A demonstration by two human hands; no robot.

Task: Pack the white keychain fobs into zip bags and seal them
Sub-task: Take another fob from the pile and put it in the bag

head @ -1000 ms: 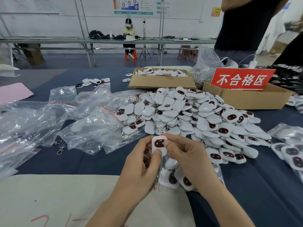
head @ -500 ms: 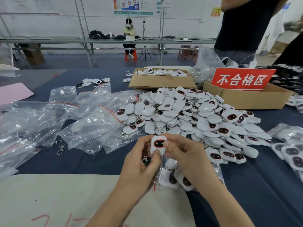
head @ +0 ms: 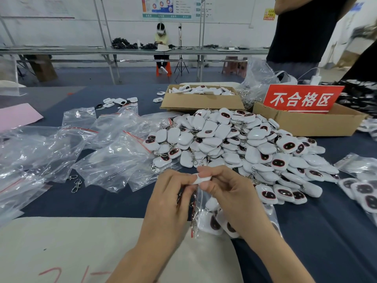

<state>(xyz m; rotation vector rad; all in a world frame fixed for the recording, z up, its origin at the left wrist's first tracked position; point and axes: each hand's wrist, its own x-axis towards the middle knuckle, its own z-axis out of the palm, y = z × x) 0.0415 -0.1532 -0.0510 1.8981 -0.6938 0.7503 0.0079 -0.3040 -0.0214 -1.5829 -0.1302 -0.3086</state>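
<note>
Both hands meet over the near edge of the table, each grasping the same fob. The left hand has its fingers curled and pinches the fob's left end. The right hand pinches the right end between thumb and forefinger. The fob shows only a sliver of white between the fingertips.

Just below the fob and under the right hand lies a bag with several fobs inside, its red-striped edge facing the left hand. Which hand holds the bag's mouth cannot be told.

Just beyond the hands is the pile of loose fobs, spreading to the right of the right hand. Left of the left hand lie empty bags and a loose clasp. Far right of the right hand are filled bags. Beyond the pile stand two boxes, and a red sign stands on the right one. Below the wrists lies a white sheet.
</note>
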